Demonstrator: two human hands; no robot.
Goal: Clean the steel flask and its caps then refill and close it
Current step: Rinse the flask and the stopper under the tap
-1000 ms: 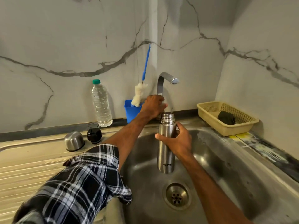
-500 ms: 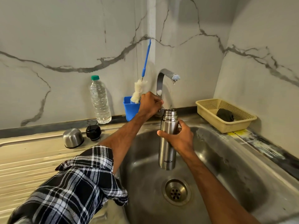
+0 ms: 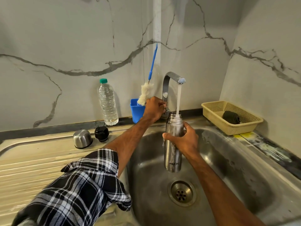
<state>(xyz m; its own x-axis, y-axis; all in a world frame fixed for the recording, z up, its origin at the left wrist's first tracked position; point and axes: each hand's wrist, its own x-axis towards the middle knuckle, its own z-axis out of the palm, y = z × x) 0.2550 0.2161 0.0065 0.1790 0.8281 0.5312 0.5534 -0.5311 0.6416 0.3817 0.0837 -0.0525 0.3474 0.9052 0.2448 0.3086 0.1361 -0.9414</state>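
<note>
Steel flask takes water under the tap, right fingers wrapped round it, left fingers curled on the tap; next it likely needs the bottle brush.

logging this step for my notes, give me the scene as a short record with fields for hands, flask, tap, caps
left hand: grips the tap handle
right hand: holds the flask upright over the sink
flask: uncapped, mouth under the water stream
tap: running
caps: steel cap and black cap side by side on the drainboard
behind: plastic bottle, bottle brush in blue cup, basket with a dark item
</note>
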